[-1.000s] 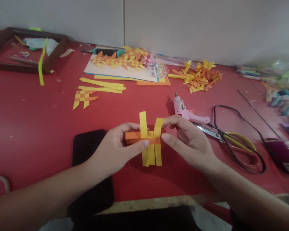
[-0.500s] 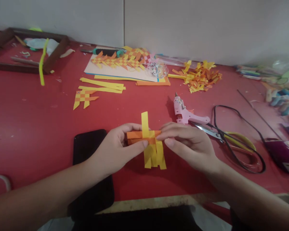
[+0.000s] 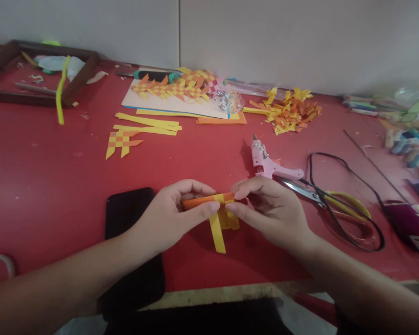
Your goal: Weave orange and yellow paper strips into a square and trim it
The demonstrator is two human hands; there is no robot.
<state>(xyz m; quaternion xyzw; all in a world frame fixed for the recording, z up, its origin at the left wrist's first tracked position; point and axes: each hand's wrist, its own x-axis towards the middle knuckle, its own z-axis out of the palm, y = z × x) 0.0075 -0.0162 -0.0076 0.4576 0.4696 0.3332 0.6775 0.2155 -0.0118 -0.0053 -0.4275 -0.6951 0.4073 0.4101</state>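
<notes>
Between my two hands, above the red tabletop, is a small weave of orange and yellow paper strips point(image 3: 216, 225). My left hand point(image 3: 181, 204) pinches its left side, thumb in front and fingers behind. My right hand point(image 3: 272, 204) grips the right end between thumb and fingers. The weave is tipped so its orange edge faces up, and a long yellow strip hangs down in front. Parts of the weave are hidden by my thumbs. Farther back on the left lies a finished-looking checkered paper fish point(image 3: 120, 142), near several loose yellow strips point(image 3: 146, 123).
A pink glue gun point(image 3: 274, 165) lies right of centre, beside scissors point(image 3: 303, 190) and a black cable point(image 3: 335, 232). A black phone point(image 3: 136, 260) is under my left forearm. Behind are woven pieces on white sheets point(image 3: 136, 100), paper scraps point(image 3: 295, 111) and a brown frame point(image 3: 10, 95).
The paper weave has tilted, so its upper edge now faces me. The yellow strip that stood up now hangs down in front. My right fingers have closed around the right end.
</notes>
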